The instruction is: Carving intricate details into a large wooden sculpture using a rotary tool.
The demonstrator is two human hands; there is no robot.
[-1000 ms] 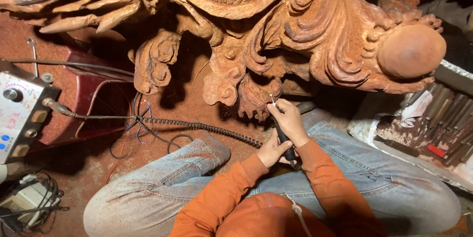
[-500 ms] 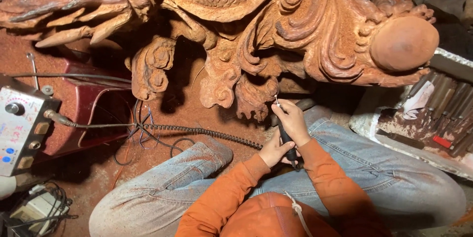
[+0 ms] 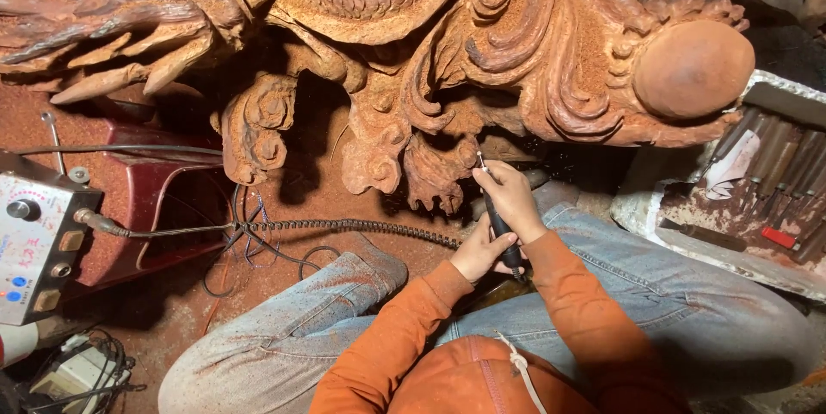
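Warm dim light, deep shadows under carving [image 3: 447, 78], sharp focus, wide-angle edges

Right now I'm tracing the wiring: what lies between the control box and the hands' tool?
In the head view, a coiled cord runs over the dusty floor from control box to rotary tool.

Person's clothing, seen from above.
Orange long sleeves reach both wrists; orange hood with a pale drawstring; faded blue jeans, dusted reddish-brown over knees and shins. Bare hands, no gloves.
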